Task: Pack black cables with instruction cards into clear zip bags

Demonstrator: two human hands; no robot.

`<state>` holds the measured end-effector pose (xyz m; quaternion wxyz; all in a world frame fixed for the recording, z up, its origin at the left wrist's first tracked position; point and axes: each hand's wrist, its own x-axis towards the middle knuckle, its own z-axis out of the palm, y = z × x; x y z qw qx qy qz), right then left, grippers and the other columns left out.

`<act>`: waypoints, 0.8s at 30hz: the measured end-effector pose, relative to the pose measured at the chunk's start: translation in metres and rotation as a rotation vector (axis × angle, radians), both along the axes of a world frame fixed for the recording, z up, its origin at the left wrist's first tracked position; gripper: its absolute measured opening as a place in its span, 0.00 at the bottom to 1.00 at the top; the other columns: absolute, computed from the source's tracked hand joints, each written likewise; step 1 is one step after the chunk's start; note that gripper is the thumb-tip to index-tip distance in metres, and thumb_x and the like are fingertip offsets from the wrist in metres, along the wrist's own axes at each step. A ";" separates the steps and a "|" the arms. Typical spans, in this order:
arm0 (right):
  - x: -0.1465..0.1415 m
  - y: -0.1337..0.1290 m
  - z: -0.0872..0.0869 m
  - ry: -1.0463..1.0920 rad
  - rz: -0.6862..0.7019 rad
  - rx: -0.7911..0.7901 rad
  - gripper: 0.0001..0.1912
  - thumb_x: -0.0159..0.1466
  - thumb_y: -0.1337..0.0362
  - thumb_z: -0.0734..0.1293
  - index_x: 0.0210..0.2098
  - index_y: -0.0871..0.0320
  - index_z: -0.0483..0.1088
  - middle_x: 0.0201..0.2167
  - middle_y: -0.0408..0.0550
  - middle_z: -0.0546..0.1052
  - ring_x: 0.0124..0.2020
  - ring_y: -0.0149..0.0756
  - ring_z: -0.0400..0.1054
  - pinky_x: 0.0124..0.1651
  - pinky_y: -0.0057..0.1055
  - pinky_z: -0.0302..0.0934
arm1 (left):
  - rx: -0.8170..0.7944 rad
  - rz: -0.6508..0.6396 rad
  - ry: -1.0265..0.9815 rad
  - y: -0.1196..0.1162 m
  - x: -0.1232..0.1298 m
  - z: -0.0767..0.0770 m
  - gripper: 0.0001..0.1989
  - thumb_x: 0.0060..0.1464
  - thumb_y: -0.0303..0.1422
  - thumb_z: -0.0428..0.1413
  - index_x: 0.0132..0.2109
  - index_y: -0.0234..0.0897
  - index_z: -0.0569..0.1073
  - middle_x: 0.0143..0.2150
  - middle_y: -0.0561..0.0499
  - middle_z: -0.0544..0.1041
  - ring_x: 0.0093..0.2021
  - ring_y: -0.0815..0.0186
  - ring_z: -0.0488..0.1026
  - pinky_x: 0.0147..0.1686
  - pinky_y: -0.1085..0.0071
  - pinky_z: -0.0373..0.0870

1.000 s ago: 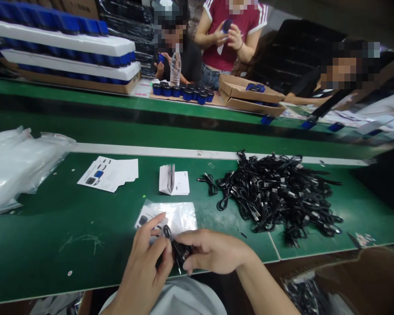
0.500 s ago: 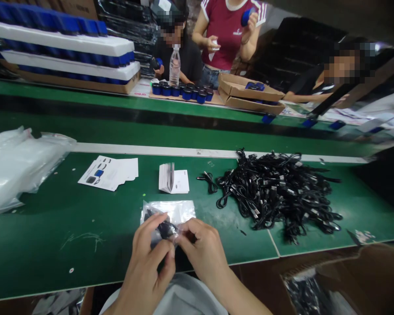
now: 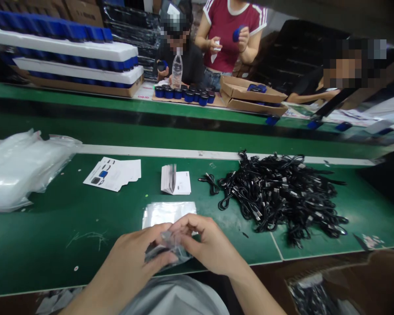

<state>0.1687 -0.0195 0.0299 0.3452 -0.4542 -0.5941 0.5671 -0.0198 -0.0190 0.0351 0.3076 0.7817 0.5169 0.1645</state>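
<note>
As the left hand (image 3: 131, 249) and right hand (image 3: 205, 240) curl nearly closed, their fingers pinch a crumpled clear bag (image 3: 166, 249) between them, something dark inside. A flat silvery bag (image 3: 169, 214) lies on the green mat (image 3: 52, 236) just past the fingers, with a heap of black cables (image 3: 279, 192) to the right.

The left hand (image 3: 131, 250) and right hand (image 3: 205, 239) pinch a crumpled clear bag (image 3: 166, 249) holding something dark, just beside a flat glossy bag (image 3: 167, 213).
</note>
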 end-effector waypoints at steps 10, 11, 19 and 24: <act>0.004 -0.017 -0.013 0.092 -0.181 0.025 0.07 0.56 0.66 0.70 0.35 0.56 0.70 0.27 0.41 0.71 0.28 0.29 0.65 0.35 0.28 0.61 | -0.062 0.257 -0.242 -0.006 0.002 -0.020 0.15 0.56 0.42 0.48 0.44 0.41 0.74 0.27 0.56 0.79 0.23 0.68 0.74 0.23 0.78 0.70; 0.003 -0.018 -0.012 0.076 -0.206 0.075 0.07 0.57 0.66 0.70 0.36 0.55 0.70 0.28 0.41 0.71 0.27 0.29 0.64 0.34 0.27 0.61 | -0.055 0.259 -0.246 -0.007 0.002 -0.022 0.16 0.56 0.42 0.47 0.46 0.41 0.73 0.25 0.56 0.78 0.21 0.69 0.72 0.21 0.78 0.69; 0.011 -0.010 0.003 -0.145 0.100 0.281 0.04 0.60 0.64 0.68 0.30 0.56 0.72 0.32 0.43 0.70 0.33 0.31 0.66 0.36 0.27 0.60 | -0.099 0.155 -0.281 -0.010 0.004 -0.024 0.15 0.59 0.40 0.46 0.48 0.44 0.73 0.38 0.53 0.79 0.35 0.66 0.75 0.34 0.75 0.72; 0.014 -0.004 0.007 -0.205 0.199 0.343 0.07 0.59 0.60 0.68 0.27 0.56 0.73 0.35 0.45 0.67 0.33 0.31 0.65 0.36 0.28 0.60 | -0.042 0.107 -0.316 -0.011 0.011 -0.017 0.16 0.61 0.36 0.43 0.33 0.41 0.74 0.31 0.54 0.75 0.33 0.69 0.73 0.33 0.78 0.69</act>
